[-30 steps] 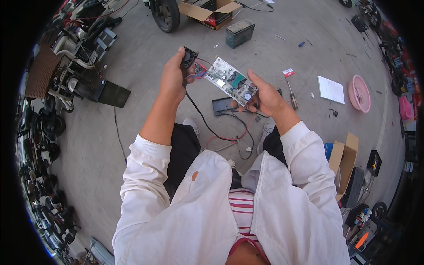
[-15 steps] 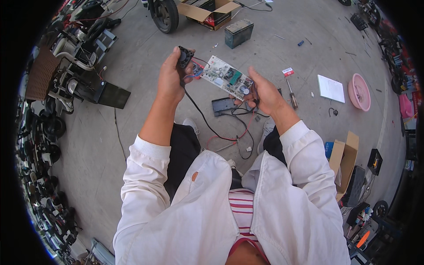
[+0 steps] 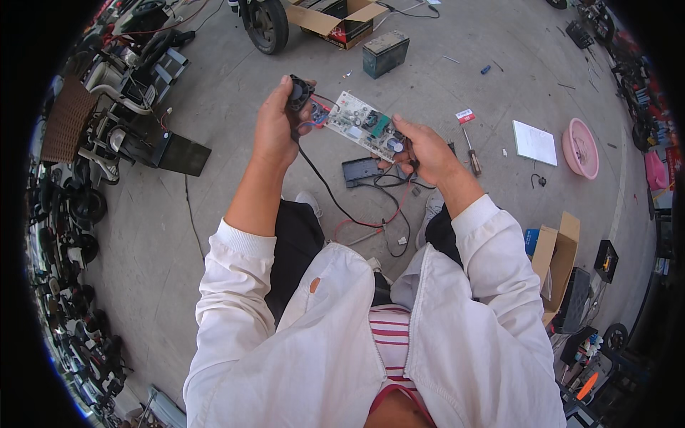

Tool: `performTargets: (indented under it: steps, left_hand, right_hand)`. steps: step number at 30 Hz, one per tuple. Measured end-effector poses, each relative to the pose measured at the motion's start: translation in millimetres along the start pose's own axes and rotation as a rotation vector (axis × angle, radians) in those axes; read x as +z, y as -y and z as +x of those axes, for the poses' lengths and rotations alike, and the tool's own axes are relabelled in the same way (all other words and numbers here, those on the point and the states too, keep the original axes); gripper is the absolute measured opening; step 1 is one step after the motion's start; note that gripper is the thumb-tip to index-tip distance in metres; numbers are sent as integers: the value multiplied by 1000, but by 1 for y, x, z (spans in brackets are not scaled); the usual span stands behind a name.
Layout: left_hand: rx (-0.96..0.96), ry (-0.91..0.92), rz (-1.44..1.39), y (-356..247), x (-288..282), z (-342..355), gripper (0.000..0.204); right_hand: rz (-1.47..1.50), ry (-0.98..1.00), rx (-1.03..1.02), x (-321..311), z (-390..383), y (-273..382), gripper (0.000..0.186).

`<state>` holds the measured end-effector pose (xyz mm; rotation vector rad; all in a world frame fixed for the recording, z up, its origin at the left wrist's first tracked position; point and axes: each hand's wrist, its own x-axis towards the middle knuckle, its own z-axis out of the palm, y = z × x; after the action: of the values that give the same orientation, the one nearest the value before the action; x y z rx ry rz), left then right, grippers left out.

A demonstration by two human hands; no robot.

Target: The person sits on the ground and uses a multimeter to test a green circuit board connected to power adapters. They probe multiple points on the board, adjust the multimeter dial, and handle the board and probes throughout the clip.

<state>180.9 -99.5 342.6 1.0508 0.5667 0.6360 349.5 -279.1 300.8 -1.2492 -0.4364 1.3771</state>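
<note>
A circuit board with a green component and several capacitors is held up in front of me, tilted down to the right. My right hand grips its right end, thumb on the top face. In my left hand is a small black cooling fan, joined to the board by thin wires. Red and blue wires show beside my left fingers, at the board's left end. A black cable hangs from my left hand toward the floor. Below the board lies a dark plastic casing among black and red leads.
On the right lie a screwdriver, a white booklet, a pink basin and an open carton. Ahead stand a dark battery, another carton and a wheel. Scooters line the left.
My right thumb has shifted left and inward over the board's end, and the right fingers have closed in. The board has dipped slightly. My left hand has hardly moved.
</note>
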Motion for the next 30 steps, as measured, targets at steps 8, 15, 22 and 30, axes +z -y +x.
performTargets:
  steps: [8, 15, 22, 30]
  left_hand:
    - [33, 51, -13, 1, -1, -1, 44]
    - [52, 67, -7, -2, 2, -5, 46]
    - [61, 141, -26, 3, -2, -5, 49]
    - [51, 242, -36, 3, -5, -8, 52]
  right_hand:
    - [-12, -24, -22, 1, 0, -1, 44]
    - [-24, -46, -49, -2, 2, -4, 39]
    - [-12, -72, -72, -5, 7, -8, 38]
    - [61, -89, -73, -6, 9, -9, 33]
